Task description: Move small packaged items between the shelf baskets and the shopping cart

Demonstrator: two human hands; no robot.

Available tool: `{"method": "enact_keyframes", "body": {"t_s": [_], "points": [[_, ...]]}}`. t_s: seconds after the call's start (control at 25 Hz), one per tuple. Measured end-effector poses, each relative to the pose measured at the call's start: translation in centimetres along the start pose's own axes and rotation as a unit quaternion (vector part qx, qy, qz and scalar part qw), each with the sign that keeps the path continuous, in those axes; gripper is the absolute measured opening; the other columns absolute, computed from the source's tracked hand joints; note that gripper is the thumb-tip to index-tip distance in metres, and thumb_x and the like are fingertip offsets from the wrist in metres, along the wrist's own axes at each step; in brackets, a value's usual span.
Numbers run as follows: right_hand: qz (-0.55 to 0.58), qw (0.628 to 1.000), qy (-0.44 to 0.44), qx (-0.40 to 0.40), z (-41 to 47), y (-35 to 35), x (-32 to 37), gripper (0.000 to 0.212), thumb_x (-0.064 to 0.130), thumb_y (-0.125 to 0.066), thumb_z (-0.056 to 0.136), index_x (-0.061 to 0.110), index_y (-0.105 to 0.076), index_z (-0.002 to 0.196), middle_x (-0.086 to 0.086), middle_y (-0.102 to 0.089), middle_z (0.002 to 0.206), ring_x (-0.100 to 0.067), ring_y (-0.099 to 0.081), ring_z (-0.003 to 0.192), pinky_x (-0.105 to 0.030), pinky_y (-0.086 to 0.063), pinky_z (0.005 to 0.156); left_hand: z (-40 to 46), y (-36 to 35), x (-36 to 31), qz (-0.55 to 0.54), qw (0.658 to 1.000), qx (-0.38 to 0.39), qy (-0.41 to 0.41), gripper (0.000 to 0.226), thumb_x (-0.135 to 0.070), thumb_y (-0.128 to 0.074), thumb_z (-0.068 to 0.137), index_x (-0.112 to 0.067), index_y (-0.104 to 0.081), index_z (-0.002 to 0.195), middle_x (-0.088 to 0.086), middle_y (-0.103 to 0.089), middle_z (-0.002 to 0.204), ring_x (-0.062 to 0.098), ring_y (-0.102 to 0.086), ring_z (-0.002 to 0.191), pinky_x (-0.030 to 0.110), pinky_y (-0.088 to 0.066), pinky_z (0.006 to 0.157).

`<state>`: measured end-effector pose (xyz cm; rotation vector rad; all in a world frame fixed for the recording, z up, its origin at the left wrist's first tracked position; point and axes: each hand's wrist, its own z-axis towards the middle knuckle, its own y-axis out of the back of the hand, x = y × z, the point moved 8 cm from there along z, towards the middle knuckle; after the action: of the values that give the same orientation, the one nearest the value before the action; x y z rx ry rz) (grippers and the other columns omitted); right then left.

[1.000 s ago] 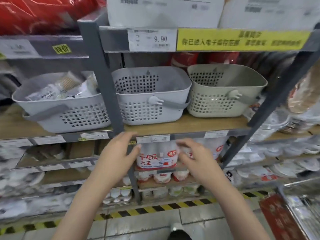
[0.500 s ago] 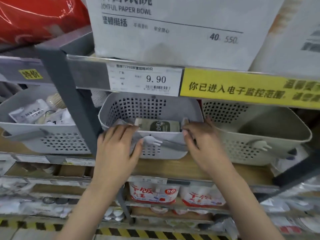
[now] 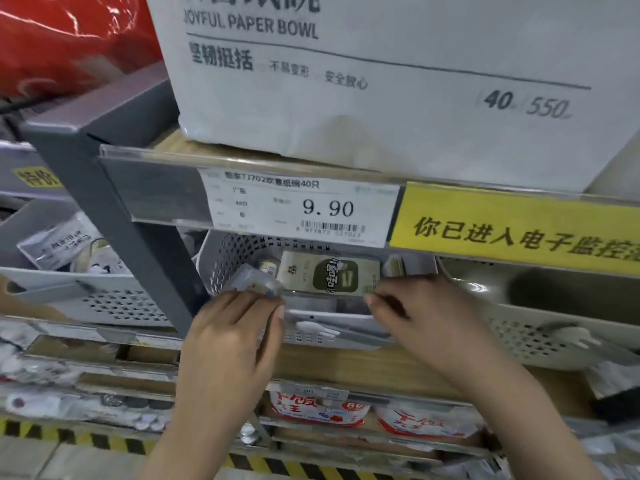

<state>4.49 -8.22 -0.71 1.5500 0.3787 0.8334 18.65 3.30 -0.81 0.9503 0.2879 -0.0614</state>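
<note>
A grey perforated basket (image 3: 311,336) stands on the wooden shelf in front of me. A green and beige packet (image 3: 329,275) lies across its top, with a small jar (image 3: 268,266) and a bundle of sticks (image 3: 394,266) beside it. My left hand (image 3: 235,337) is at the basket's left front rim and pinches a clear plastic packet (image 3: 256,284). My right hand (image 3: 426,317) is at the right front rim, its fingertips pinching the right edge of the green packet. The shopping cart is out of view.
A second grey basket (image 3: 86,299) with white packets stands to the left behind a dark upright post (image 3: 114,216). A beige basket (image 3: 540,337) stands to the right. A price rail and a large paper bowl box (image 3: 381,81) overhang the baskets. Red-and-white packs fill the lower shelf.
The view has moved closer and upward to the middle basket. Both hands rose from below the shelf edge to the basket's rim and took hold of packets.
</note>
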Motion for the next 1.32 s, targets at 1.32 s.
{"method": "enact_keyframes", "body": {"t_s": [1.32], "points": [[0.151, 0.980, -0.117, 0.053, 4.2, -0.1, -2.1, 0.028, 0.029, -0.064, 0.088, 0.028, -0.056, 0.115, 0.005, -0.060, 0.104, -0.013, -0.057, 0.092, -0.027, -0.042, 0.075, 7.9, -4.1, 3.6, -0.034, 0.971, 0.188, 0.143, 0.041, -0.025, -0.064, 0.087, -0.015, -0.057, 0.126, 0.009, -0.060, 0.124, 0.027, -0.053, 0.115, 0.028, -0.037, 0.083]]}}
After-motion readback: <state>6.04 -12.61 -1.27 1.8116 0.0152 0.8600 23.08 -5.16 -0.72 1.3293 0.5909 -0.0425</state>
